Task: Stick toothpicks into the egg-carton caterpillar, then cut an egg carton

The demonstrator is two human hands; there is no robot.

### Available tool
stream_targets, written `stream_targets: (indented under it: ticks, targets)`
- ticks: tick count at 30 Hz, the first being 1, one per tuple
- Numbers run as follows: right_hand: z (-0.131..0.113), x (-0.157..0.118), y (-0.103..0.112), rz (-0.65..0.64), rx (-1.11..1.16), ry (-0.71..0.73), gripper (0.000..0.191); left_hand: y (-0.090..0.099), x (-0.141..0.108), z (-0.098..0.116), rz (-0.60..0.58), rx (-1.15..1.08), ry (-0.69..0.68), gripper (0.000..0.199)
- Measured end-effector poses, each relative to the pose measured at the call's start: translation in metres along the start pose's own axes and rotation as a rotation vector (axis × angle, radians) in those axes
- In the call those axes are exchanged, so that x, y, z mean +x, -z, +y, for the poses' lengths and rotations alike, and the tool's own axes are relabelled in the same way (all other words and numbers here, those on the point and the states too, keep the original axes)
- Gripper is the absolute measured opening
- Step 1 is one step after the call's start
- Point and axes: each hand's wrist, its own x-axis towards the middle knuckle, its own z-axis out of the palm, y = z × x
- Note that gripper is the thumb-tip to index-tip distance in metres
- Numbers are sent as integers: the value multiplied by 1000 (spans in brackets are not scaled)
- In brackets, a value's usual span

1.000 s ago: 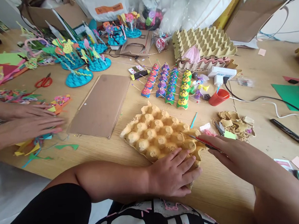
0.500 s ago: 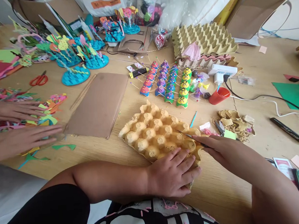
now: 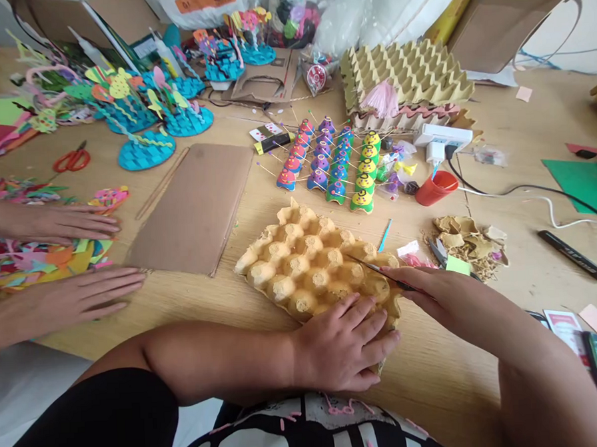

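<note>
A yellowish egg tray [image 3: 295,266] lies bottom side up on the table in front of me. My left hand [image 3: 342,344] rests flat across its near right corner, fingers stretched and slightly spread. From the right, my right hand [image 3: 442,292] is closed around a slim knife [image 3: 375,269] with a thin pointed blade and a dark handle. The blade lies over the right part of the tray, among the cups, its tip pointing to the far left. Most of the handle is hidden in the fingers.
At the left, another person's hands [image 3: 89,294] spread over colourful paper scraps [image 3: 45,260]. Beyond my tray stand painted egg-cup strips [image 3: 338,165] with pins, a red cup [image 3: 437,187] and stacked egg trays [image 3: 405,78]. Cardboard [image 3: 192,209] lies left, torn tray pieces [image 3: 469,241] right.
The other person's hands have moved apart over the scraps, the nearer one towards me. My left hand keeps its place on the tray; the knife has barely shifted.
</note>
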Motion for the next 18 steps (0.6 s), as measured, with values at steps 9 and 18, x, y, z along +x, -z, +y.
stream_targets:
  ticks: [9,18]
  targets:
    - [2,1,2,-21,6,14,45,-1,0,1,9,-7,0,65]
    - [4,-8,5,-25,1,29,46,0,0,1,-19,-10,8,65]
